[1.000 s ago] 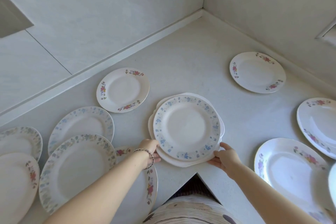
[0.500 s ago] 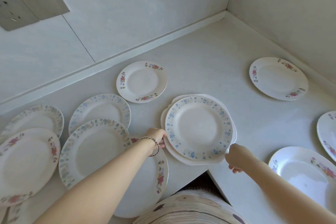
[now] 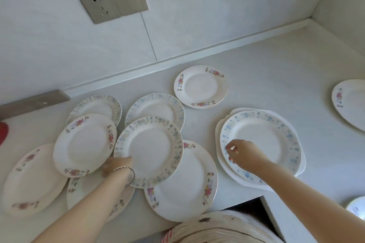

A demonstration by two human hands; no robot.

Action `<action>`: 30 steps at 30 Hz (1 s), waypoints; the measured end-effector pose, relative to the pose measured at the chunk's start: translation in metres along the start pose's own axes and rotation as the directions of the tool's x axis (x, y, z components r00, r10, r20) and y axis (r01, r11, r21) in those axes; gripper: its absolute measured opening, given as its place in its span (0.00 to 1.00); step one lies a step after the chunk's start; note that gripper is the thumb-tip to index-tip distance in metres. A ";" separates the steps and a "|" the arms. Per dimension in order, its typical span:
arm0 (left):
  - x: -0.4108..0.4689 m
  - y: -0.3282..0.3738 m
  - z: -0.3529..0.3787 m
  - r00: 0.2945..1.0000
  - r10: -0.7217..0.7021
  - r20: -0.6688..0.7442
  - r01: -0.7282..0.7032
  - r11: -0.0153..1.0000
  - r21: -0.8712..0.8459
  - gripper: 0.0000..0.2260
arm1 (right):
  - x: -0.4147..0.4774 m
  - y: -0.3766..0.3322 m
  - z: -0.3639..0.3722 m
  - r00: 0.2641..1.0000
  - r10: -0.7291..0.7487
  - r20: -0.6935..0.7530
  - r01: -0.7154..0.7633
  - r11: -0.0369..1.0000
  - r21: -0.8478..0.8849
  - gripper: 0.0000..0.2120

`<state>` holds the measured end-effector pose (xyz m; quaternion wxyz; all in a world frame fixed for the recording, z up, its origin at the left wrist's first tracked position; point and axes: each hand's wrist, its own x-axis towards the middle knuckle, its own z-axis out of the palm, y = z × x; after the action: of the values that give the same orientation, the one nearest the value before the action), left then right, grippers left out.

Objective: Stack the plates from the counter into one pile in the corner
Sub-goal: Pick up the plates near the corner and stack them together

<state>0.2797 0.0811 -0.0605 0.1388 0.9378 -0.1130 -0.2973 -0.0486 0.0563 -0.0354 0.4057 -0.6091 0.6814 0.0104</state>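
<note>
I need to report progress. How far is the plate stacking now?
Done: a small pile has begun, blue-rimmed plate on top. In hand: the left hand reaches the grey-green rimmed plate; the right hand hovers over the pile. Left: many plates still scattered, the corner bare.

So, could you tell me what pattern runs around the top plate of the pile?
A blue floral border on the white top plate, seen in the head view.

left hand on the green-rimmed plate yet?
Touching. In the head view the left hand overlaps the near-left rim of the green-rimmed plate, fingers reaching under its edge with no gap visible.
</note>
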 end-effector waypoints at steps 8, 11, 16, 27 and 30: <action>0.018 -0.036 0.003 0.976 0.026 0.218 0.044 0.950 -0.309 0.13 | 0.000 0.009 0.000 0.999 0.016 0.035 -0.018 0.998 0.062 0.11; 0.012 -0.041 0.006 0.996 -0.059 0.061 0.079 0.901 -0.426 0.13 | -0.004 0.020 -0.005 0.999 0.039 0.019 -0.041 0.994 0.105 0.11; -0.005 -0.048 0.013 0.985 0.106 -0.136 -0.162 0.841 -0.516 0.07 | -0.011 0.047 -0.019 0.993 0.112 -0.040 -0.098 0.963 0.251 0.09; -0.097 0.032 0.081 0.833 0.533 0.151 -0.370 0.738 -0.564 0.07 | -0.035 0.119 -0.065 0.903 0.348 -0.251 -0.187 0.846 0.500 0.12; -0.134 0.051 0.111 0.767 0.592 0.247 -0.413 0.751 -0.516 0.07 | -0.043 0.132 -0.072 0.880 0.378 -0.286 -0.186 0.831 0.524 0.12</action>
<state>0.1005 0.0509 -0.0604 0.3935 0.7350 -0.3234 -0.4476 -0.2011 0.0894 -0.0264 0.3988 -0.3696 0.8110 -0.2159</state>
